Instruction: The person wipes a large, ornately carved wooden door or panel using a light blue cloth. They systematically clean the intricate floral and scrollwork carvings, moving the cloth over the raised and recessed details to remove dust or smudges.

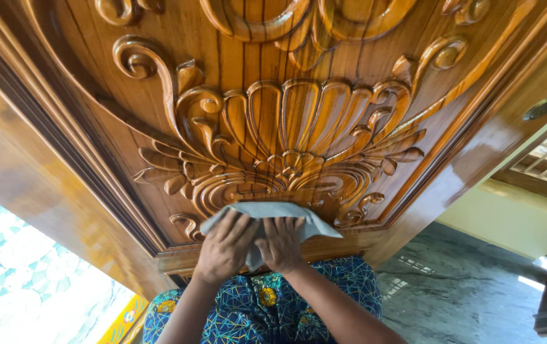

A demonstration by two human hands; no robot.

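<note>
Head view. Both my hands press a pale grey cloth (267, 213) flat against the lower edge of a varnished, carved wooden door panel (286, 127). Cloth's long axis runs left to right, its free corner pointing right. My left hand (226, 245) lies spread on it, fingers up; my right hand (281, 242) lies beside, touching, fingers curled into the cloth's middle. Cloth's centre hidden under my hands. Blue patterned garment (267, 306) below, partly cut off by the frame.
</note>
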